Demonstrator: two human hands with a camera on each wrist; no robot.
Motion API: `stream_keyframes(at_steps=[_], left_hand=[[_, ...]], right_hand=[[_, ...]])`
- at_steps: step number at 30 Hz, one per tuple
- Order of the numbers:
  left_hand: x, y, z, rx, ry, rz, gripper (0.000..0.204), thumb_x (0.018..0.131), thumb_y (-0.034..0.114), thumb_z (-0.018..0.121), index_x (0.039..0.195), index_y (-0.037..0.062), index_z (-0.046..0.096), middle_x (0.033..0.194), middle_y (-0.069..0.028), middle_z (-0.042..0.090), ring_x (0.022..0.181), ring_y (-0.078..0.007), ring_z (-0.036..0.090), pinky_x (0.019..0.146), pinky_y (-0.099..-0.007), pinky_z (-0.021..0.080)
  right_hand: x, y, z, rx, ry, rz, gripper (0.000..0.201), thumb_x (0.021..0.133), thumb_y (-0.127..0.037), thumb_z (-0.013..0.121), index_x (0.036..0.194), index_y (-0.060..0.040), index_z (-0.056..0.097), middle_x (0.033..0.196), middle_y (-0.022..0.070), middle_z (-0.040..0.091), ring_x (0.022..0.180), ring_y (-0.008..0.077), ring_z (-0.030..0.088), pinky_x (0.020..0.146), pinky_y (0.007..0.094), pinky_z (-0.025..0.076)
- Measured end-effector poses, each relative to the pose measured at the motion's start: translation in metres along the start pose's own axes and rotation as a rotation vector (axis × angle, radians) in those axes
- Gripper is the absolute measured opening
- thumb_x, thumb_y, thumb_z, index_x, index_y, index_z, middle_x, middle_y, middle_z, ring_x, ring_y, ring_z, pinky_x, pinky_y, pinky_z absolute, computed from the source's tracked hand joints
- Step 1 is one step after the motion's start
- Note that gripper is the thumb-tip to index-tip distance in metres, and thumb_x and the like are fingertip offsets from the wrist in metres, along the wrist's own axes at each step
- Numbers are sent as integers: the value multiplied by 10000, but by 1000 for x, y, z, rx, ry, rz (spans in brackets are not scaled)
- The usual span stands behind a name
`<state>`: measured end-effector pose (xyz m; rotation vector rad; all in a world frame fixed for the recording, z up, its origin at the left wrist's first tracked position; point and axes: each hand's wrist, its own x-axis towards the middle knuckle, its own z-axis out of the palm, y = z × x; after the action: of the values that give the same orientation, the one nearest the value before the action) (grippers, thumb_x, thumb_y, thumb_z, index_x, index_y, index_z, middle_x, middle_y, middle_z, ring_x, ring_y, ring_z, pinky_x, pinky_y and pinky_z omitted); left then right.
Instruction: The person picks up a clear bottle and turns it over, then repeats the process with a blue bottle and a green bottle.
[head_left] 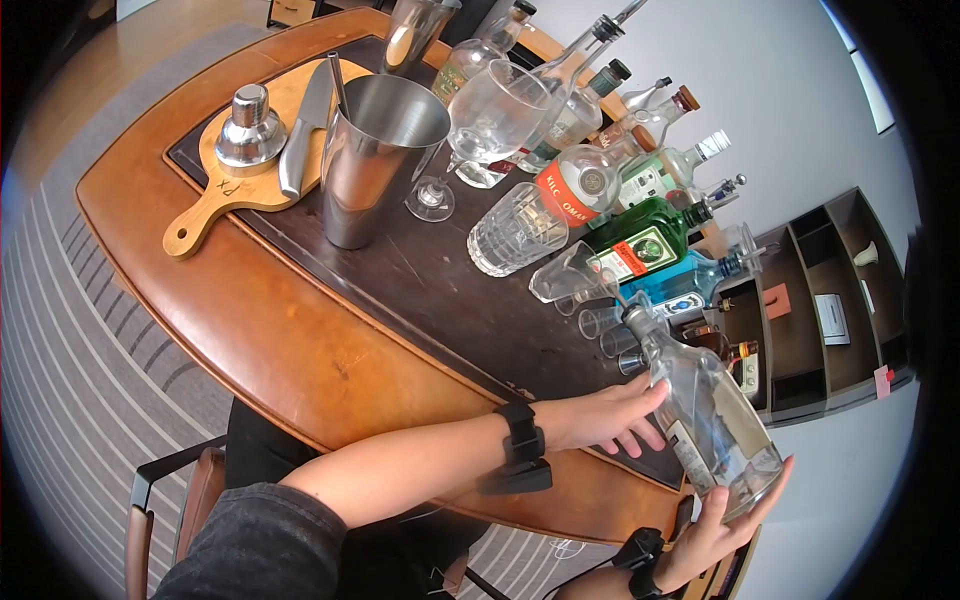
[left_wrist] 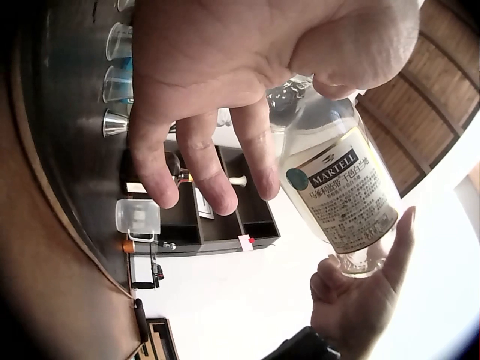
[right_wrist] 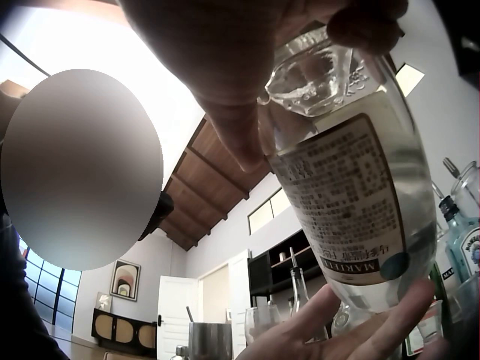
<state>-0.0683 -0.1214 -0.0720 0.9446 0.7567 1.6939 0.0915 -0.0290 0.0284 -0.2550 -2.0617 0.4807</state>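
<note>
A clear glass Martell bottle is held tilted at the right of the head view, its neck toward the small cups. My right hand grips it around the base, thumb on one side and fingers on the other. The printed label faces the left wrist camera. My left hand is at the bottle's shoulder, its thumb against the glass. The other fingers of that hand stretch out apart, below the bottle in the head view. Clear liquid shows inside the bottle in the right wrist view.
Small clear cups and a metal jigger stand close to the bottle's neck. Several liquor bottles, including a green one, line the table's far side. A shaker tin, a cut-glass tumbler and a cutting board with a knife stand further left.
</note>
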Motion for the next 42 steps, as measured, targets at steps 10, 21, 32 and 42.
stream_keyframes(at_steps=[10,21,32,42], left_hand=[[-2,3,0,25,1,5,835,924,692,191,1506,153,-67,1264,-172,569,1091,-230,564,927,-355,440],[3,-2,-1,6,8,4,835,925,690,211,1508,141,-26,1246,-179,582,1057,-224,574,907,-345,438],[5,2,1,-11,29,5,824,949,650,183,1492,64,-17,1242,-184,587,1070,-231,574,903,-344,447],[6,10,5,-50,63,-27,802,967,615,186,1486,55,-60,1232,-163,593,1070,-214,565,915,-331,450]], right_hand=[[1,-2,2,5,2,-10,808,825,-364,657,1444,17,303,1445,183,351,1291,293,405,1051,406,357],[5,-1,-2,10,-27,-1,827,811,-374,674,1447,6,305,1408,198,388,1258,294,438,1034,396,372],[14,-4,0,80,-42,17,812,812,-344,682,1445,5,312,1404,196,394,1246,284,444,1039,394,363],[24,9,-2,92,-45,-66,809,791,-262,700,1434,35,308,1416,193,380,1245,284,444,1045,389,358]])
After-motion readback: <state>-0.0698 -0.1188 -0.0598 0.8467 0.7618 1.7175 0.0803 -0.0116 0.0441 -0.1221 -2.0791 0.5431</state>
